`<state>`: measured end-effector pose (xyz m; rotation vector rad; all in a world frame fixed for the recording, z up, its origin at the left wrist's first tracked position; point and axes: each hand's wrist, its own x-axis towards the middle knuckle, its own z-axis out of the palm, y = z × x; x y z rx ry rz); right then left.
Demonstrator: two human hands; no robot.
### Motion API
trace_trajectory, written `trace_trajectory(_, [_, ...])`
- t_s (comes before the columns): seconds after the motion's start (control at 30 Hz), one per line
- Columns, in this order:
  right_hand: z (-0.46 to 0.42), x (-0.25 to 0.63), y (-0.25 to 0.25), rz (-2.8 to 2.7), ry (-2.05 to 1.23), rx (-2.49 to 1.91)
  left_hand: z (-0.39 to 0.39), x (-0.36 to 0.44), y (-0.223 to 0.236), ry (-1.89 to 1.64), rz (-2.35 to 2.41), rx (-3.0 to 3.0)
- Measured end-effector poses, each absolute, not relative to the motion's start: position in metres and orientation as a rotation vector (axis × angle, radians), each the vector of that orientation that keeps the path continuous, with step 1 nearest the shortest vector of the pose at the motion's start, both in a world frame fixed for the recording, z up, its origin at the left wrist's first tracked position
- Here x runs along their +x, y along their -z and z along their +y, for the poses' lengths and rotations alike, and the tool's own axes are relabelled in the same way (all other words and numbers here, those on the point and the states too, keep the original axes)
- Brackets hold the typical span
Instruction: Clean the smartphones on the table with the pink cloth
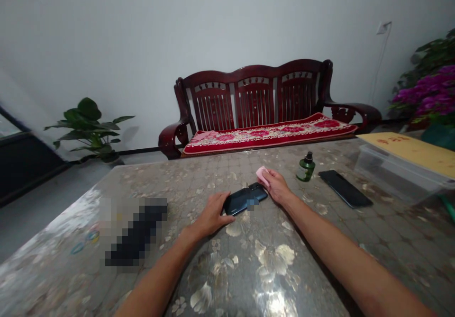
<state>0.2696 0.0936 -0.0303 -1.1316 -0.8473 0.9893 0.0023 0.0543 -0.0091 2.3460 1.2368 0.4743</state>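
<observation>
A dark blue phone (244, 199) lies flat on the floral-patterned table (256, 265). My left hand (212, 213) grips the phone's near-left end, fingers curled around its edge. My right hand (276, 186) is closed on a small pink cloth (262, 175) and rests at the phone's far-right end, the cloth just beyond the phone's corner.
A small green bottle with a black cap (306, 167) stands right of my right hand. A second dark phone (344, 188) lies further right. A clear plastic box with a yellow lid (405, 163) sits at the right edge. A red wooden bench (263, 111) stands behind the table.
</observation>
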Motion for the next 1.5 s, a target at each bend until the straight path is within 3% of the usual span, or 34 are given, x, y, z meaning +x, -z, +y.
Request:
trace_trajectory(0.23, [0.067, 0.282, 0.018, -1.109, -0.717, -1.302, 0.047, 0.004, 0.012, -0.579, 1.201, 2.277])
trace_trajectory(0.4, [0.04, 0.276, 0.008, -1.772, -0.106, -1.499, 0.043, 0.007, 0.015, -0.641, 1.162, 2.3])
trace_trajectory(0.53, [0.027, 0.271, 0.009, -2.007, 0.081, -1.603, 0.041, 0.008, 0.019, -0.661, 1.217, 2.309])
trace_trajectory(0.7, [0.019, 0.259, 0.012, -2.119, 0.117, -1.671, 0.044, 0.009, 0.02, -0.69, 1.26, 2.285])
trace_trajectory(0.97, [0.012, 0.235, 0.007, -2.36, 0.058, -1.382, 0.045, 0.007, 0.02, -0.682, 1.253, 2.266])
trace_trajectory(1.2, [0.016, 0.269, 0.008, -2.132, 0.249, -1.691, 0.044, 0.007, 0.019, -0.663, 1.237, 2.273])
trace_trajectory(1.5, [0.016, 0.24, 0.007, -2.299, 0.048, -1.35, 0.044, 0.004, 0.015, -0.624, 1.093, 2.416])
